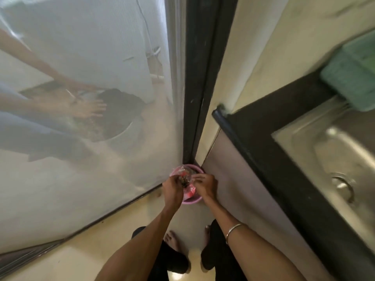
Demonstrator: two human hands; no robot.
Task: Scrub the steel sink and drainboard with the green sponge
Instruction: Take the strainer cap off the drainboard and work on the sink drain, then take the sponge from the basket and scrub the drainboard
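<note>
Both my hands — left hand [172, 188], right hand [205, 185] — pinch what looks like a plastic wrapper [187, 184] at lower centre; the green sponge [353, 78], upper right, looks soft, light — grip its sides.

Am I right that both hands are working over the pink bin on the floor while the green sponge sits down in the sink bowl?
Not quite. In the head view both hands, left hand and right hand, are over the pink bin, but the green sponge sits on the counter behind the sink, not in the bowl.
</note>
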